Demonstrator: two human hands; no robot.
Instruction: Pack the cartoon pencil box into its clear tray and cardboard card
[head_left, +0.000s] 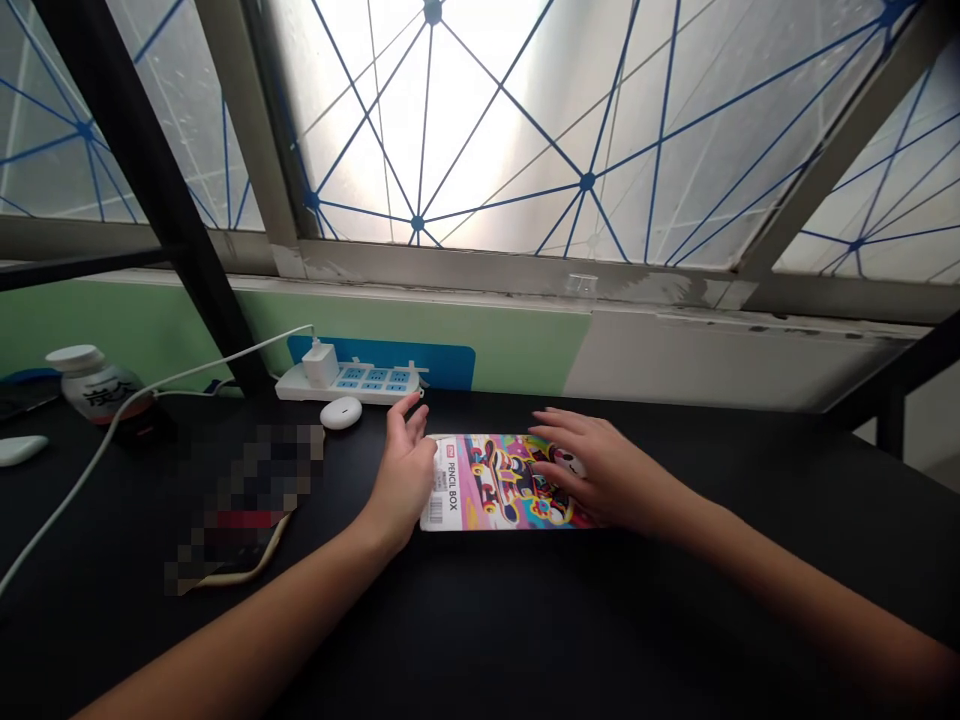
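A colourful pencil box (487, 485) lies flat on the black desk between my hands. Its left end has a white strip printed "PENCIL BOX", and the rest shows a bright cartoon with a skateboard. My left hand (406, 465) is at the left end, thumb against that edge, with its fingers stretched out past the upper left corner. Over the right end lies my right hand (585, 465), palm down with fingers spread, covering part of the picture. Whatever is under that palm is hidden.
A white power strip (300, 388) with a plugged-in charger (320, 365) stands by the wall. Near it are a round white case (341, 412) and a blurred-out phone-like object (255, 560). A white cable (112, 430) crosses the left side, past a jar (94, 385).
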